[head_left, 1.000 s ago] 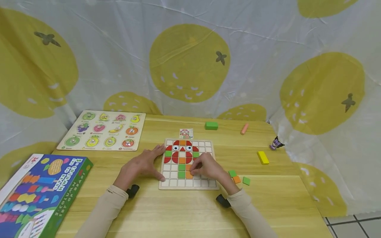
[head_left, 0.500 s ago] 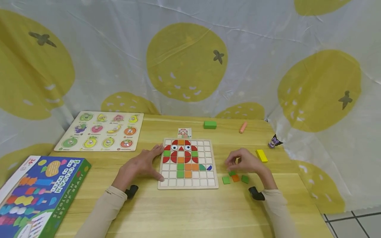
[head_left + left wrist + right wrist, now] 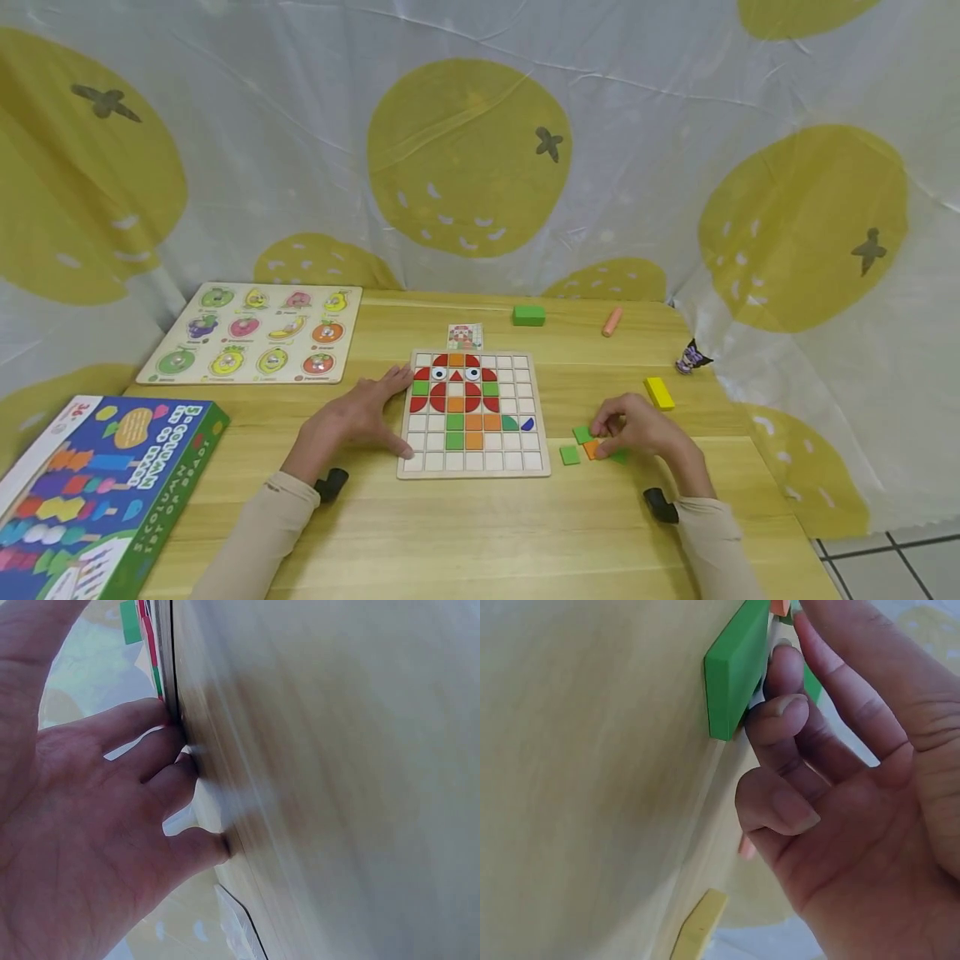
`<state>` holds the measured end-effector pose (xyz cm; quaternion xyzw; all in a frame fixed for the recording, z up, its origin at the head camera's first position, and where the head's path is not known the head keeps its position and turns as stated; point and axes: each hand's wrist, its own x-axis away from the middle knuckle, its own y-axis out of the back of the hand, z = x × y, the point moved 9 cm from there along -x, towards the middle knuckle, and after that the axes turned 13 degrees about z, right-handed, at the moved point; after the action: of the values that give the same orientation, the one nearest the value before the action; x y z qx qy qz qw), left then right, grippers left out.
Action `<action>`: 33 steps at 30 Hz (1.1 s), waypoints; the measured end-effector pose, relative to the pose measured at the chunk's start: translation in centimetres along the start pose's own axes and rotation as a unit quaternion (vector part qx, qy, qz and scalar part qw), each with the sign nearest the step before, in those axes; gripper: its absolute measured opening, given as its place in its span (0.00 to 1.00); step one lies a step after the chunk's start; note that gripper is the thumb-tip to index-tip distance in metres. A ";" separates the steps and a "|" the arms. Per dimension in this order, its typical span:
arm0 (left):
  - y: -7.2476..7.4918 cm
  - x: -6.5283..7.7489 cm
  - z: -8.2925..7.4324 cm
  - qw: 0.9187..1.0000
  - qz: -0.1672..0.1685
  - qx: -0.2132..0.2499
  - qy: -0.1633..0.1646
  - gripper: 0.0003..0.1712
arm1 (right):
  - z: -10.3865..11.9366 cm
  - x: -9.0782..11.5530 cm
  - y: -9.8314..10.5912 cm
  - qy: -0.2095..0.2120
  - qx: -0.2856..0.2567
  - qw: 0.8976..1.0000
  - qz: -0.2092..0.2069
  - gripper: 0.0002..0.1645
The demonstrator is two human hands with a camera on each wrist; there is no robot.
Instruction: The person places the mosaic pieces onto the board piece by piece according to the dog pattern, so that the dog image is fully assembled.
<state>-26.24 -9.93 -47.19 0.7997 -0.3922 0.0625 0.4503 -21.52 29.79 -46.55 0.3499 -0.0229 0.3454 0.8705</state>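
Observation:
A square wooden grid board (image 3: 435, 460) lies mid-table, with red, orange, green and other coloured tiles making a bird-like picture. My left hand (image 3: 356, 417) rests along its left edge, fingers spread, the thumb at the lower left corner; the left wrist view shows the same hand (image 3: 112, 802) against the edge. To the right of the board, my right hand (image 3: 637, 425) has its thumb and index finger at an orange tile (image 3: 590, 450), fingers curled. Green tiles lie around it: one behind (image 3: 582, 434), one to the left (image 3: 570, 455), another partly hidden under the hand.
A small picture card (image 3: 465, 336) lies behind the board. A fruit knob puzzle (image 3: 255, 333) and a game box (image 3: 105, 492) are at the left. Further right are a green block (image 3: 528, 316), a salmon peg (image 3: 612, 322), a yellow block (image 3: 658, 393) and a small figurine (image 3: 692, 357).
My right hand has left the board and moved right to the loose tiles. Another green tile lies beside them now. The left hand keeps its place at the board's edge.

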 end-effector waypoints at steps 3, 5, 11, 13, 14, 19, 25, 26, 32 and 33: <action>-0.1 0.0 -0.1 1.000 -0.003 -0.003 -0.006 0.74 | -0.1 -0.2 -0.1 -0.012 0.007 1.000 -0.003 0.16; -0.1 0.1 -0.2 1.000 -0.004 -0.004 -0.008 0.74 | 0.0 -0.3 -0.2 -0.017 0.011 1.000 -0.005 0.16; -0.3 0.1 0.0 1.000 -0.002 -0.005 -0.003 0.74 | 0.1 -0.4 -0.4 -0.015 0.005 1.000 -0.002 0.13; -0.2 0.0 0.0 1.000 -0.003 -0.006 -0.001 0.74 | 0.1 -0.5 -0.4 -0.012 0.008 1.000 0.002 0.13; -0.2 0.1 0.0 1.000 -0.003 -0.007 -0.001 0.74 | 0.0 -0.5 -0.4 -0.012 0.008 1.000 0.003 0.13; -0.1 0.1 -0.1 1.000 -0.006 -0.008 -0.004 0.74 | 0.3 -0.2 0.0 0.003 0.009 1.000 0.006 0.09; -0.3 0.0 0.1 1.000 -0.003 0.000 -0.002 0.74 | 1.8 -0.1 0.6 0.058 -0.007 0.998 0.004 0.03; -0.3 0.1 0.1 1.000 -0.003 0.000 -0.002 0.74 | 2.2 -0.2 0.7 0.067 -0.011 0.998 0.002 0.03; -0.2 0.1 0.0 1.000 -0.005 -0.003 0.000 0.74 | 5.2 -1.8 0.8 0.092 -0.029 0.995 -0.002 0.03; -0.1 0.1 0.0 1.000 -0.005 -0.004 0.000 0.74 | 5.6 -2.1 0.7 0.093 -0.030 0.995 -0.002 0.03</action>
<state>-26.10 -9.99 -47.24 0.8001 -0.3884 0.0589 0.4534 -22.42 25.39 -42.52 0.2901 0.0490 0.3737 0.8797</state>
